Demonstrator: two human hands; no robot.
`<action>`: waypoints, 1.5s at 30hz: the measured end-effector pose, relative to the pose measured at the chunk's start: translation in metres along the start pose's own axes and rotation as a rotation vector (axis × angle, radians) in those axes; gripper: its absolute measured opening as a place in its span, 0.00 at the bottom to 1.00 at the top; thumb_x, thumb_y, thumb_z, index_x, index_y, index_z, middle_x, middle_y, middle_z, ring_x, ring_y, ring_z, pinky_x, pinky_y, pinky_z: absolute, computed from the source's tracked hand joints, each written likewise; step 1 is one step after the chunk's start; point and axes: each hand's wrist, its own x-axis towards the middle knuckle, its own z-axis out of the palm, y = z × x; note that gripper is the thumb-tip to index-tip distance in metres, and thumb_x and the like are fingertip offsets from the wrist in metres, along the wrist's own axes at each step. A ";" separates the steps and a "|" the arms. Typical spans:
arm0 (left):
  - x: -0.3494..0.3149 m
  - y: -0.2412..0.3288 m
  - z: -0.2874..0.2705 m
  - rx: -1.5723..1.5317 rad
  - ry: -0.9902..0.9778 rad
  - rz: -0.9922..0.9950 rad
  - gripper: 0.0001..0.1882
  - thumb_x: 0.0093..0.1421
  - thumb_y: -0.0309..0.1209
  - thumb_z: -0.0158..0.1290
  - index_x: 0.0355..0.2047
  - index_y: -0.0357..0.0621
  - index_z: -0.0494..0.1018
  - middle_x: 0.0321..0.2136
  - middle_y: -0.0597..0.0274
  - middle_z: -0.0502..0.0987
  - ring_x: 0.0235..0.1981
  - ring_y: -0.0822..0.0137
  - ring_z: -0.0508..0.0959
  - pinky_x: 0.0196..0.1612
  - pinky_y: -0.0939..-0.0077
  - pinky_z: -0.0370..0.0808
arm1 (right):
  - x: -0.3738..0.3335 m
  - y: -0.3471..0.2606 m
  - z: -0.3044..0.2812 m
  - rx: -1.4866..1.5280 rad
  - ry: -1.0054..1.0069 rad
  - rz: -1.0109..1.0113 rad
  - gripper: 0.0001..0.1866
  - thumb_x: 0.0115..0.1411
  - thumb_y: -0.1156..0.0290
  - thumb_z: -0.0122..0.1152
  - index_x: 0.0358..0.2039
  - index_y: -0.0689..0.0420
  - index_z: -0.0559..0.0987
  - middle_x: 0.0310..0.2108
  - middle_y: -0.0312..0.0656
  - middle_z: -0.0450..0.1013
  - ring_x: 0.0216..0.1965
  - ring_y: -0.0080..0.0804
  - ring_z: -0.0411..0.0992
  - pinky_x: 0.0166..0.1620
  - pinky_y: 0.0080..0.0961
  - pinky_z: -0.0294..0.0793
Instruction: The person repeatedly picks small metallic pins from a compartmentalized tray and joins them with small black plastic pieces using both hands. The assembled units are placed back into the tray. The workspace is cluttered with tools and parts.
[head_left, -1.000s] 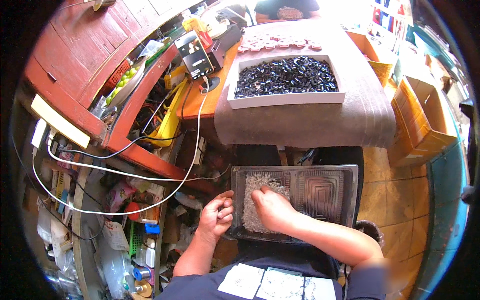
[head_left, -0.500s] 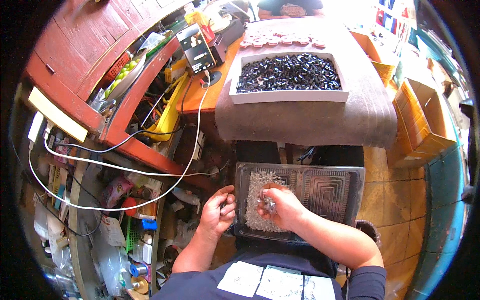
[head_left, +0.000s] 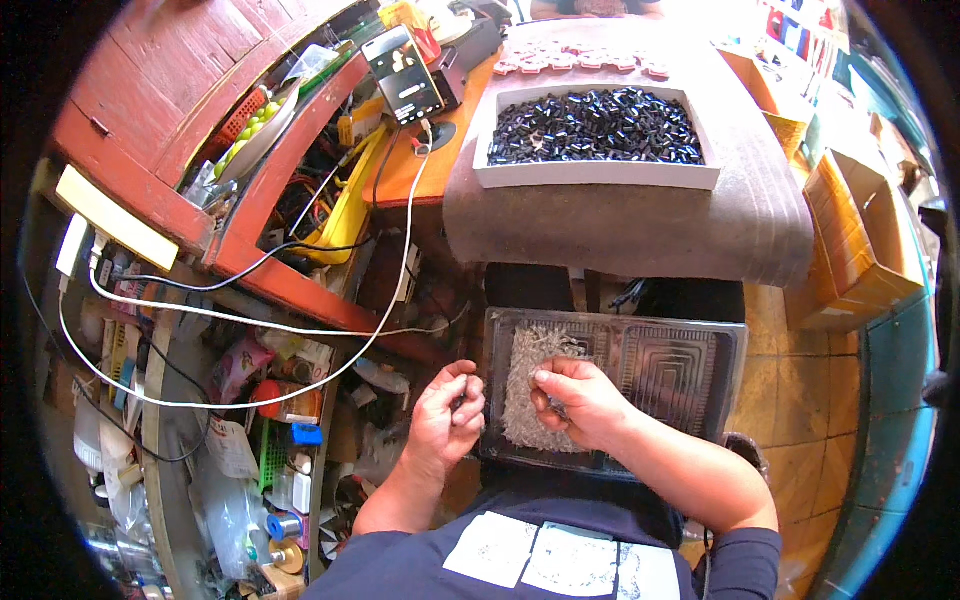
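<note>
A clear plastic tray (head_left: 733, 375) rests over my lap, and its left part holds a heap of small silvery-grey pieces (head_left: 530, 400). My right hand (head_left: 580, 402) is over the right side of that heap, fingers curled together with the thumb pressed on them. What sits inside is too small to name. Just left of the tray, my left hand (head_left: 448, 412) is held up with its fingers closed. Something small and dark shows between them, but I cannot make out what it is.
Ahead, a brown-covered table (head_left: 620, 235) carries a shallow white box (head_left: 600, 177) full of small black pieces. Red-and-white pieces (head_left: 580, 60) lie behind it. A white cable (head_left: 400, 290) loops down on the left past cluttered shelves. An opened cardboard box (head_left: 850, 240) stands at the right.
My right hand has shifted slightly right, and the silvery bits seen at its fingers before are now mostly hidden. My left hand stays closed beside the tray. The whole view has shifted a little.
</note>
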 end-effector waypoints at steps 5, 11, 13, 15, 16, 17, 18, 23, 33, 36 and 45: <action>-0.007 -0.015 0.009 0.000 -0.086 -0.091 0.10 0.65 0.31 0.41 0.41 0.42 0.70 0.28 0.61 0.71 0.15 0.80 0.62 0.16 0.89 0.60 | -0.007 -0.002 0.003 -0.026 -0.050 0.032 0.09 0.61 0.68 0.52 0.28 0.59 0.69 0.19 0.37 0.64 0.16 0.21 0.59 0.15 0.15 0.53; -0.003 -0.033 0.026 -0.004 -0.116 -0.207 0.12 0.64 0.34 0.43 0.42 0.40 0.71 0.25 0.65 0.68 0.15 0.81 0.61 0.17 0.90 0.58 | -0.032 -0.008 -0.006 -0.098 -0.100 -0.009 0.09 0.61 0.68 0.52 0.29 0.59 0.68 0.17 0.36 0.62 0.15 0.19 0.56 0.17 0.15 0.52; -0.002 -0.038 0.037 0.021 -0.113 -0.264 0.12 0.65 0.31 0.41 0.43 0.40 0.70 0.25 0.65 0.68 0.15 0.81 0.61 0.17 0.89 0.58 | -0.046 -0.016 -0.012 -0.147 -0.068 -0.011 0.09 0.61 0.68 0.51 0.30 0.60 0.68 0.17 0.34 0.61 0.15 0.19 0.56 0.17 0.15 0.52; 0.001 -0.041 0.045 0.046 -0.119 -0.341 0.12 0.65 0.29 0.39 0.44 0.39 0.70 0.25 0.65 0.68 0.16 0.80 0.62 0.17 0.89 0.58 | -0.059 -0.024 -0.016 -0.190 -0.030 -0.034 0.09 0.61 0.68 0.50 0.29 0.61 0.69 0.16 0.32 0.60 0.15 0.18 0.56 0.17 0.15 0.51; 0.002 -0.044 0.048 0.031 -0.130 -0.371 0.12 0.65 0.26 0.38 0.45 0.40 0.70 0.26 0.64 0.69 0.15 0.80 0.62 0.16 0.89 0.58 | -0.066 -0.028 -0.020 -0.180 -0.020 -0.007 0.08 0.61 0.69 0.50 0.29 0.61 0.69 0.16 0.32 0.61 0.15 0.17 0.56 0.17 0.15 0.52; 0.001 -0.046 0.052 0.021 -0.144 -0.385 0.12 0.65 0.26 0.39 0.45 0.40 0.70 0.26 0.64 0.69 0.15 0.80 0.62 0.16 0.89 0.57 | -0.071 -0.031 -0.024 -0.221 -0.022 -0.011 0.08 0.61 0.69 0.50 0.29 0.61 0.69 0.16 0.32 0.62 0.15 0.17 0.57 0.17 0.15 0.53; 0.001 -0.047 0.058 0.011 -0.158 -0.399 0.12 0.65 0.26 0.39 0.45 0.40 0.70 0.26 0.63 0.70 0.15 0.80 0.62 0.16 0.89 0.57 | -0.077 -0.032 -0.028 -0.262 -0.025 -0.015 0.08 0.61 0.70 0.50 0.29 0.61 0.69 0.16 0.32 0.62 0.15 0.17 0.58 0.17 0.15 0.53; 0.005 -0.064 0.062 0.000 -0.182 -0.487 0.12 0.64 0.26 0.41 0.45 0.41 0.70 0.28 0.60 0.73 0.15 0.80 0.64 0.16 0.89 0.58 | -0.100 -0.030 -0.040 -0.284 0.043 -0.037 0.08 0.61 0.71 0.51 0.28 0.61 0.70 0.16 0.32 0.64 0.15 0.16 0.60 0.17 0.15 0.57; 0.003 -0.081 0.075 0.091 -0.217 -0.540 0.07 0.64 0.24 0.41 0.40 0.43 0.69 0.29 0.57 0.75 0.14 0.78 0.66 0.17 0.87 0.60 | -0.124 -0.017 -0.057 0.023 0.080 0.002 0.07 0.60 0.71 0.54 0.29 0.61 0.70 0.17 0.35 0.63 0.16 0.19 0.57 0.17 0.15 0.54; 0.004 -0.087 0.074 0.106 -0.261 -0.506 0.03 0.63 0.27 0.44 0.36 0.45 0.68 0.29 0.57 0.75 0.14 0.77 0.65 0.16 0.87 0.60 | -0.127 -0.014 -0.053 -0.028 0.072 -0.001 0.07 0.60 0.71 0.53 0.29 0.61 0.70 0.17 0.35 0.62 0.15 0.18 0.57 0.17 0.15 0.54; 0.005 -0.102 0.061 0.200 -0.333 -0.435 0.04 0.58 0.26 0.52 0.32 0.45 0.69 0.28 0.56 0.75 0.15 0.77 0.64 0.16 0.86 0.59 | -0.121 -0.003 -0.048 -0.163 0.009 -0.064 0.08 0.61 0.70 0.50 0.29 0.62 0.71 0.16 0.32 0.62 0.15 0.17 0.58 0.17 0.15 0.56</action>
